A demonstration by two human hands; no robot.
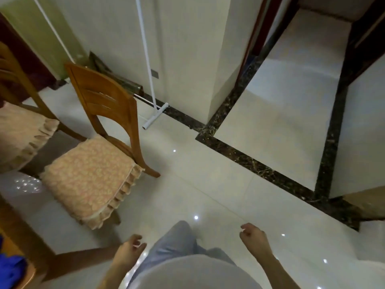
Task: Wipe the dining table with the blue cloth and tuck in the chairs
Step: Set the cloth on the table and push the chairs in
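Wooden chair is standing beyond your left hand; that hand and your right hand are hanging loose, empty.

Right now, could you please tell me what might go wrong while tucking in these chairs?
1. The frilled cushion on the near chair hangs over the seat edge and might snag or bunch under the table.
2. The glossy floor could let the chair skid further than intended.
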